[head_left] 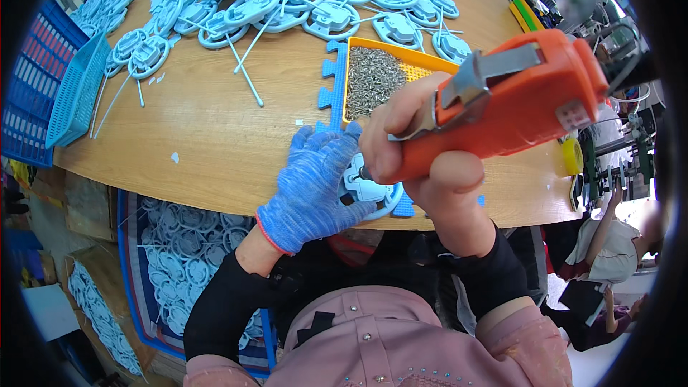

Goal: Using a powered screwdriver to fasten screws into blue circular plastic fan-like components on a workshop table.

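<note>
My left hand (309,183), in a blue knitted glove, grips a light blue plastic part (367,188) with a ring-shaped rim, fingers on its far side and thumb on its near side. The part lies on a blue foam mat (403,205) by the table's near edge. Closed around an orange electric screwdriver (519,104) is my bare right hand (451,201). The screwdriver leans toward the part, its tip at the part's left side; whether a screw sits under the tip cannot be made out. Beyond the hands, a yellow tray (423,59) holds many small metal screws (374,79).
Light blue parts (287,0) with thin rods are heaped along the table's far side. Blue baskets (75,93) stand at the left edge. A bin of parts (190,244) sits below the table. Yellow tape (572,156) lies at right; other people (609,244) are beyond.
</note>
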A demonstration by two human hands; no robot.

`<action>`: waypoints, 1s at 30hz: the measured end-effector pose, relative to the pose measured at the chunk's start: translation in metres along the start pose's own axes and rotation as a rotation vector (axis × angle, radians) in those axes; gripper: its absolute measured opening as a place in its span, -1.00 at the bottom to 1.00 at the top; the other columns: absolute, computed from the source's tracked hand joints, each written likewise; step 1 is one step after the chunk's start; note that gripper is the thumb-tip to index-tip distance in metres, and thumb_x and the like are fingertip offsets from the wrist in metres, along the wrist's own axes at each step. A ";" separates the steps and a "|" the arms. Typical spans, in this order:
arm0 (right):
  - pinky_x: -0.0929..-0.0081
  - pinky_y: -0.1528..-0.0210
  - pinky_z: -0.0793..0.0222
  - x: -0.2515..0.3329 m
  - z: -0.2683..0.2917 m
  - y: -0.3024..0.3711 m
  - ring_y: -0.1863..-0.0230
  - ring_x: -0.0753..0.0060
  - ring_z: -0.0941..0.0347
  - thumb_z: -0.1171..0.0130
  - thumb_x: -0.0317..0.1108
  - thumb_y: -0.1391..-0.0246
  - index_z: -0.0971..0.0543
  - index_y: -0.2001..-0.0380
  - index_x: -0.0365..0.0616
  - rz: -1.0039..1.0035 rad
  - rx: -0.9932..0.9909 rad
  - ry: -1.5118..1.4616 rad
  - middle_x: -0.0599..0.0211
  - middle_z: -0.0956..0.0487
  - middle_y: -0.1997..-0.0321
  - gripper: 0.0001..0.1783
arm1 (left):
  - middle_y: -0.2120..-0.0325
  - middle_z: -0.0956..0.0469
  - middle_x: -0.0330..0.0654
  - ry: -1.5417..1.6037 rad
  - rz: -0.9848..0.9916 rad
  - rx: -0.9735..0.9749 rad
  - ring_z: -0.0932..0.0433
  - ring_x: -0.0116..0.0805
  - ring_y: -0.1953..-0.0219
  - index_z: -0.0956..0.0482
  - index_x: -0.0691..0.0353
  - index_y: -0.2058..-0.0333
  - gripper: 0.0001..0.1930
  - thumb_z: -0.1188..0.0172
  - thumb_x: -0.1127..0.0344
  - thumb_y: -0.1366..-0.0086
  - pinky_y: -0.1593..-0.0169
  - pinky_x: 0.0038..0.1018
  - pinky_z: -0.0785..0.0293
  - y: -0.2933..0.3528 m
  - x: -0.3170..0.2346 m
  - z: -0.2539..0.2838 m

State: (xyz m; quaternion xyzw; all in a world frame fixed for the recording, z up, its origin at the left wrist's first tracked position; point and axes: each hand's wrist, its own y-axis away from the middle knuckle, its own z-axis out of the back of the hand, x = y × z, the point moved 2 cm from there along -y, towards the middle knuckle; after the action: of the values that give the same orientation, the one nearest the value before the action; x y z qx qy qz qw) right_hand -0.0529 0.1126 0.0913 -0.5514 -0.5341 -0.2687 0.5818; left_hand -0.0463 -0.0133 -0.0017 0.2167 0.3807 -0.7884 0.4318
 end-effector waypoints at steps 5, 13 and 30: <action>0.58 0.58 -0.24 0.000 0.001 -0.001 0.64 0.53 -0.33 -0.25 0.34 0.17 -0.35 0.33 -0.14 -0.020 0.055 0.040 0.40 -0.41 0.66 -0.27 | 0.16 -0.46 0.03 -0.001 0.006 0.047 -0.41 0.01 0.09 -0.35 0.29 -0.07 -0.16 -0.39 -0.10 0.14 -0.11 -0.12 -0.15 0.001 -0.002 0.008; 0.61 0.57 -0.23 -0.010 -0.004 0.002 0.60 0.53 -0.34 -0.34 0.22 0.17 -0.36 0.35 -0.14 -0.031 0.099 -0.053 0.39 -0.41 0.64 -0.34 | 0.18 -0.46 -0.01 -0.149 -0.095 0.088 -0.39 -0.01 0.08 -0.40 0.20 -0.01 -0.24 -0.35 -0.16 0.10 -0.10 -0.14 -0.14 -0.002 -0.008 0.018; 0.56 0.57 -0.21 0.079 0.177 0.011 0.63 0.53 -0.27 -0.15 0.32 0.06 -0.33 0.29 -0.11 0.317 -0.283 0.028 0.42 -0.37 0.62 -0.33 | 0.05 -0.40 0.05 -0.461 -0.039 0.240 -0.39 0.04 -0.01 -0.29 0.26 -0.16 -0.11 -0.45 0.03 0.13 -0.07 -0.20 -0.32 -0.006 -0.047 0.117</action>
State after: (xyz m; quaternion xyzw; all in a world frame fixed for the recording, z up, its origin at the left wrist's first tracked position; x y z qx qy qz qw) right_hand -0.0775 0.3015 0.1282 -0.7011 -0.3892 -0.2538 0.5408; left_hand -0.0281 -0.0790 0.1043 0.0737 0.1802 -0.8646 0.4632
